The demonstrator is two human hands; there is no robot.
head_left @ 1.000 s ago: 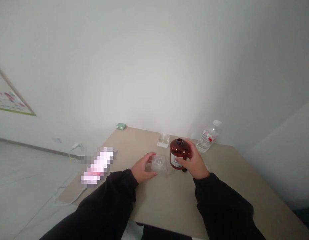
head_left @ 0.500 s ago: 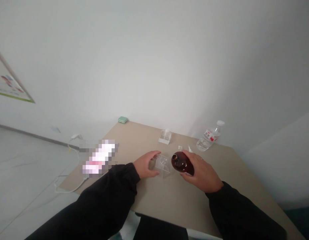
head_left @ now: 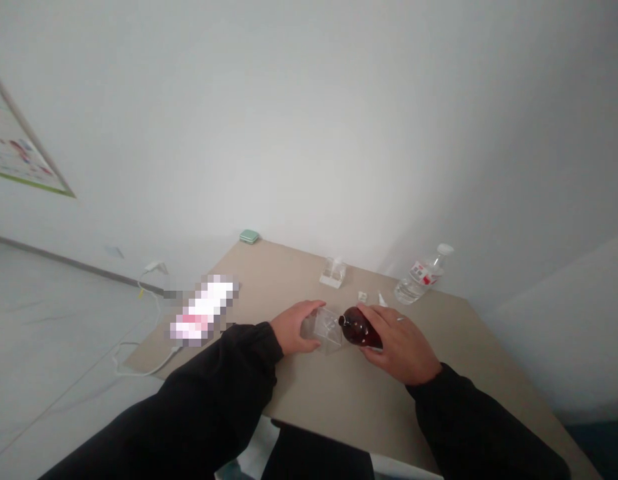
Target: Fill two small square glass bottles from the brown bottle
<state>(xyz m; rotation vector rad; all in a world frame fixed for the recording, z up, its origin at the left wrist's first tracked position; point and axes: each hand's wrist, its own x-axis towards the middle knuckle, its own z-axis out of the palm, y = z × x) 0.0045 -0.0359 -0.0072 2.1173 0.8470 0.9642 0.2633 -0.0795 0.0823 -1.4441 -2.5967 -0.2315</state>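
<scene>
My right hand (head_left: 401,343) grips a dark red bottle (head_left: 359,329) that lies tipped over to the left, its open neck pointing at a small clear container (head_left: 325,328). My left hand (head_left: 295,326) is wrapped round the left side of that clear container and holds it on the beige table (head_left: 349,393). Bottle mouth and container rim are almost touching. Both arms wear black sleeves.
A clear water bottle (head_left: 423,275) with a white cap stands at the back right. A small clear box (head_left: 333,272) and tiny white bits (head_left: 369,297) lie behind my hands. A green case (head_left: 249,236) sits at the far left corner; a white cable (head_left: 139,347) trails on the floor.
My right hand has tipped the red bottle from upright over to the left, until its neck points at the clear container. My left hand has stayed on the container.
</scene>
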